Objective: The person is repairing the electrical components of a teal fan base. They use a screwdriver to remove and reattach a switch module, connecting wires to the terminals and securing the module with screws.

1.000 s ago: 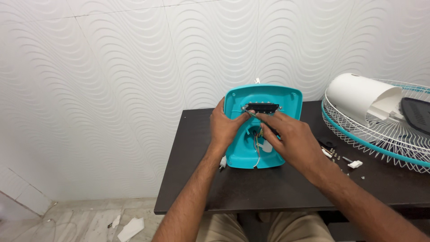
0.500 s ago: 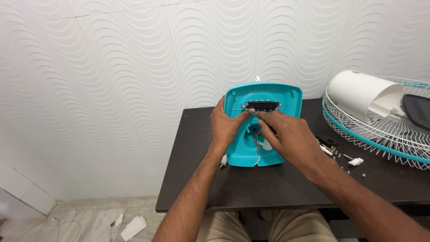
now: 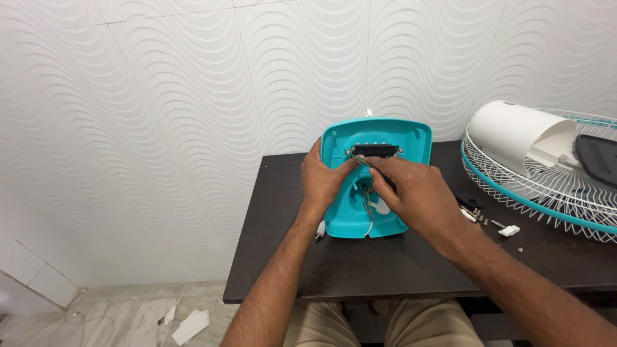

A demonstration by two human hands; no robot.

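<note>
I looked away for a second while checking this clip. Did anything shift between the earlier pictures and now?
Hardly anything. The left hand still steadies the edge of the teal fan base, and the right hand still holds a thin tool at the dark switch block inside it. The fan guard and small loose parts on the dark table lie as before.

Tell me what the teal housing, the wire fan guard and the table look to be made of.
Teal housing: likely moulded plastic, smooth with a soft sheen and rounded corners.
Wire fan guard: thin white-coated wires, probably metal, with a teal rim.
Table: dark matt top, possibly laminate or wood; the view leaves it open.
</note>
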